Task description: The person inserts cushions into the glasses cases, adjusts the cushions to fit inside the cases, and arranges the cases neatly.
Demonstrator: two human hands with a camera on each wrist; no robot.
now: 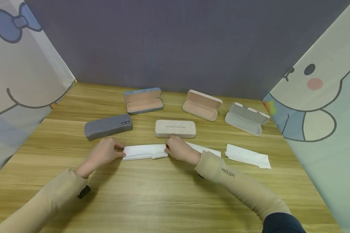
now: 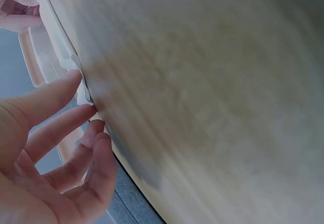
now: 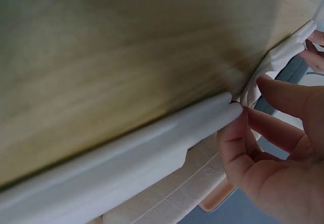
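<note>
A folded white cloth lies flat on the wooden table, its long side running left to right. My left hand pinches its left end; the left wrist view shows the thumb and index finger at the cloth's edge. At the right end, my right hand holds the corner between thumb and fingers. Partly behind the right hand and wrist lies a second folded white cloth. Farther right is a third one. Just beyond the right hand stands a closed beige glasses case with lettering.
A closed grey glasses case with a glasses print lies beyond the left hand. Behind stand three opened cases: a blue one, a beige one and a pale grey one. A grey partition borders the table's back.
</note>
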